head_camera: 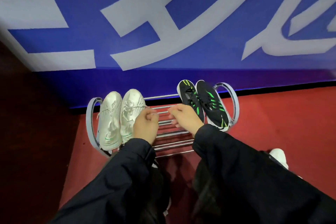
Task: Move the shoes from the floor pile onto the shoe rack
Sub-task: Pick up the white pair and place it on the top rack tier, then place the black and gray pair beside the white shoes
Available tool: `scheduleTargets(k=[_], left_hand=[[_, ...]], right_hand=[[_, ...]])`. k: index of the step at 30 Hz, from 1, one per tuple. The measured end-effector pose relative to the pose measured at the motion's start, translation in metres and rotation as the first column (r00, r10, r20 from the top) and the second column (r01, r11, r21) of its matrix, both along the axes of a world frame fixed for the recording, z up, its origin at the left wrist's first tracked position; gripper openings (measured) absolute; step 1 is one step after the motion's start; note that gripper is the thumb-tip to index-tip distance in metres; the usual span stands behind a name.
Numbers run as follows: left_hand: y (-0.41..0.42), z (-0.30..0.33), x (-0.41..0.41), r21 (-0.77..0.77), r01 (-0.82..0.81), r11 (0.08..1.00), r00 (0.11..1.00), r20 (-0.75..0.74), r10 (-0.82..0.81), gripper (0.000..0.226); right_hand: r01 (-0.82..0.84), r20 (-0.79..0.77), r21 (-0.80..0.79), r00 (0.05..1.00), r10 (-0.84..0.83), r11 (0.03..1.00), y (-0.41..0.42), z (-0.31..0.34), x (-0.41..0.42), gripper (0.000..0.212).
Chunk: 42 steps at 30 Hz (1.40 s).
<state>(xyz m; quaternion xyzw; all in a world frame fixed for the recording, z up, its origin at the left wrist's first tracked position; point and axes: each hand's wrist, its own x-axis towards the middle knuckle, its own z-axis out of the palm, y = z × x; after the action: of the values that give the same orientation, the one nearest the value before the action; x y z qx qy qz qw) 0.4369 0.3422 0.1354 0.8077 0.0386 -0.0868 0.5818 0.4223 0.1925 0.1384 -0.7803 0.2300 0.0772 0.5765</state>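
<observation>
A metal shoe rack point(172, 133) with silver bars stands on the red floor against a blue wall. Two silvery white shoes point(111, 123) sit side by side on its left end. Two black shoes with green stripes point(211, 103) sit on its right end. My left hand point(145, 127) is beside the right white shoe, fingers closed, and a thin lace from that shoe runs into them. My right hand point(185, 117) hovers over the bare middle bars next to the left black shoe. Its fingers are curled downward with nothing visible in them.
A blue wall with large white lettering point(163, 23) rises right behind the rack. A dark brown surface point(27, 132) borders the floor on the left. Part of a white shoe point(279, 156) shows on the red floor at the right, behind my dark sleeve.
</observation>
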Motion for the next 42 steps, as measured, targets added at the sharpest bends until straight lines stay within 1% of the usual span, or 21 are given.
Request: scheduleTargets(k=[2,4,5,7,9,12,15,17,19,20,22,24,26,28,30,31,34,37,39,41,42], left_hand=[[-0.025,0.008,-0.004,-0.020,0.065,0.998,0.998,0.025,-0.065,0.015],[-0.056,0.015,-0.008,-0.020,0.149,0.989,0.989,0.021,-0.149,0.015],[-0.076,0.018,-0.011,-0.020,0.208,0.978,0.978,0.015,-0.208,0.012],[-0.120,0.028,-0.023,-0.021,0.327,0.945,0.945,0.023,-0.326,0.007],[-0.171,0.033,-0.045,0.007,0.457,0.889,0.889,0.022,-0.458,0.009],[-0.240,0.017,-0.087,0.100,0.632,0.769,0.775,-0.048,-0.630,0.011],[-0.289,-0.017,-0.138,0.115,0.760,0.639,0.649,-0.170,-0.741,0.012],[-0.308,-0.047,-0.170,0.173,0.822,0.542,0.569,-0.256,-0.781,0.015],[-0.319,-0.076,-0.196,0.202,0.862,0.464,0.506,-0.341,-0.792,0.017],[-0.322,-0.089,-0.205,0.220,0.881,0.418,0.472,-0.375,-0.798,0.016],[-0.321,-0.112,-0.217,0.278,0.896,0.347,0.437,-0.416,-0.797,0.016],[-0.310,-0.128,-0.221,0.312,0.901,0.300,0.419,-0.455,-0.786,0.024],[-0.297,-0.140,-0.220,0.316,0.922,0.223,0.366,-0.528,-0.766,0.032],[-0.290,-0.150,-0.215,0.305,0.936,0.174,0.328,-0.586,-0.740,0.029],[-0.292,-0.155,-0.210,0.308,0.933,0.187,0.341,-0.586,-0.735,0.019],[-0.294,-0.156,-0.208,0.311,0.931,0.192,0.345,-0.572,-0.744,0.013],[-0.297,-0.153,-0.208,0.267,0.939,0.215,0.333,-0.564,-0.755,0.010],[-0.288,-0.153,-0.206,0.271,0.939,0.214,0.338,-0.601,-0.724,0.006],[-0.284,-0.152,-0.202,0.305,0.933,0.191,0.347,-0.622,-0.702,0.014],[-0.285,-0.152,-0.199,0.303,0.927,0.222,0.370,-0.635,-0.678,0.016],[-0.287,-0.152,-0.198,0.295,0.924,0.242,0.379,-0.638,-0.671,0.015]], right_hand=[[0.008,0.020,0.016,1.000,-0.008,1.000,-0.028,0.016,-0.013,0.017],[0.057,0.051,0.026,0.997,-0.058,0.998,-0.060,0.031,-0.029,0.018],[0.103,0.066,0.030,0.992,-0.104,0.994,-0.078,0.038,-0.040,0.019],[0.195,0.082,0.057,0.977,-0.199,0.979,-0.108,0.042,-0.065,0.014],[0.311,0.090,0.055,0.945,-0.315,0.949,-0.140,0.031,-0.094,0.014],[0.504,0.114,0.027,0.856,-0.504,0.863,-0.176,-0.009,-0.149,0.023],[0.693,-0.001,0.080,0.719,-0.695,0.717,-0.182,-0.079,-0.223,0.029],[0.754,-0.082,0.095,0.656,-0.750,0.650,-0.174,-0.128,-0.268,0.026],[0.775,-0.187,0.051,0.627,-0.756,0.630,-0.171,-0.168,-0.303,0.025],[0.784,-0.219,0.028,0.611,-0.761,0.621,-0.172,-0.183,-0.316,0.027],[0.803,-0.264,0.011,0.577,-0.773,0.595,-0.177,-0.208,-0.333,0.026],[0.792,-0.335,-0.016,0.571,-0.749,0.611,-0.185,-0.227,-0.343,0.018],[0.769,-0.404,-0.060,0.565,-0.720,0.637,-0.193,-0.245,-0.349,0.011],[0.724,-0.488,-0.112,0.557,-0.672,0.681,-0.201,-0.258,-0.353,0.004],[0.644,-0.551,-0.185,0.557,-0.621,0.742,-0.208,-0.270,-0.355,0.022],[0.616,-0.575,-0.228,0.540,-0.615,0.754,-0.212,-0.278,-0.355,0.031],[0.596,-0.591,-0.319,0.483,-0.646,0.737,-0.217,-0.300,-0.358,0.058],[0.557,-0.618,-0.315,0.494,-0.612,0.768,-0.219,-0.316,-0.363,0.079],[0.499,-0.647,-0.331,0.498,-0.578,0.801,-0.222,-0.327,-0.365,0.082],[0.414,-0.640,-0.326,0.565,-0.521,0.850,-0.225,-0.334,-0.368,0.070],[0.359,-0.648,-0.343,0.578,-0.495,0.868,-0.226,-0.338,-0.368,0.063]])
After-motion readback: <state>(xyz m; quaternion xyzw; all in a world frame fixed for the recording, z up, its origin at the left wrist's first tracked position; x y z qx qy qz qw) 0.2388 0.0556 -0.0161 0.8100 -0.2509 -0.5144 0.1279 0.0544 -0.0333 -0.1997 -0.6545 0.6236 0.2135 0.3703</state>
